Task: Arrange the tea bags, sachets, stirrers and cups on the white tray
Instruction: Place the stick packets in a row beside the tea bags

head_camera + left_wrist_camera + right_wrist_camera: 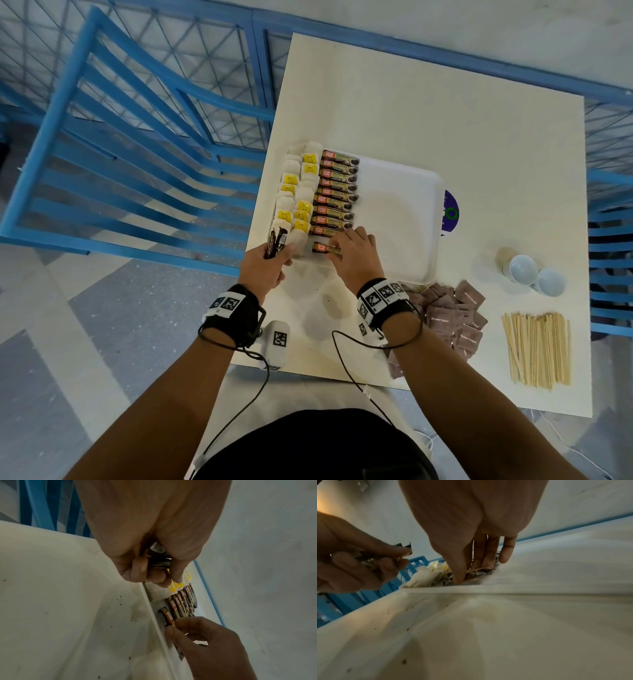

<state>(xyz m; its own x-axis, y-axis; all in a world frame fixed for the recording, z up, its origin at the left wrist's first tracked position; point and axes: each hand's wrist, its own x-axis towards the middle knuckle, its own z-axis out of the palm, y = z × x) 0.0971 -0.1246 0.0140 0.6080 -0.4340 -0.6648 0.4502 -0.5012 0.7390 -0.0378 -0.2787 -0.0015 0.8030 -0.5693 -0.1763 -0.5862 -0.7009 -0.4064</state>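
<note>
Sachet [327,249] placement is what I am working on: my right hand [354,255] is pinching 1 coffee stick between thumb and fingertips, lowering it onto the white tray [404,212] just nearer to me than the finished column of sachets [337,195], which is lying directly ahead of my fingers. My left hand [265,265] is curling tight around a small spare bundle of sticks [275,241], hovering beside my right hand, over the tray's near corner and the tea bags [296,192]. To do this well, I am judging that the stick needs to be going down parallel to its neighbours, label up, edge touching the last one without riding over it, and I should be letting go only when it is lying flat. Beyond my right wrist, the brown sugar packets [455,315], the stirrers [536,346] and the cups [531,274] are sitting on the table [445,120], off the tray, waiting their turn.
</note>
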